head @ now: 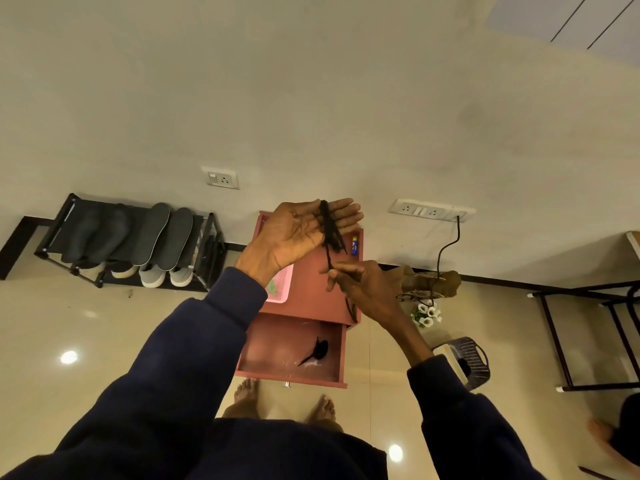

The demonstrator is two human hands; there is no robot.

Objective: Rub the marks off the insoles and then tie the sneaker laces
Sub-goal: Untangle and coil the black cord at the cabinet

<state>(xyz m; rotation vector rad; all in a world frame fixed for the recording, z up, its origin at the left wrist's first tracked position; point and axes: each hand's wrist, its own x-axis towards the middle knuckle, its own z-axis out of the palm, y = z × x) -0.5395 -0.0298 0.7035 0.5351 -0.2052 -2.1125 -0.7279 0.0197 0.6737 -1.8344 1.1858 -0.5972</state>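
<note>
My left hand [304,233] is raised palm up with fingers flat, and a black shoelace [330,230] is wound around those fingers. My right hand [360,289] pinches the lace's free strand just below, with its tail hanging past the wrist. Both hands hover above a red cabinet [315,292]. Several dark insoles [162,233] lean on a black shoe rack [69,244] at the left wall. Light grey sneakers [166,276] stand on the rack's lower shelf.
The cabinet's drawer [263,348] is pulled open with a small black object [318,351] inside. A pink basket [278,289] rests on the cabinet top. A dark basket [467,362], white flowers [427,315] and a black metal frame [588,341] stand at right. My bare feet [284,400] are on the floor.
</note>
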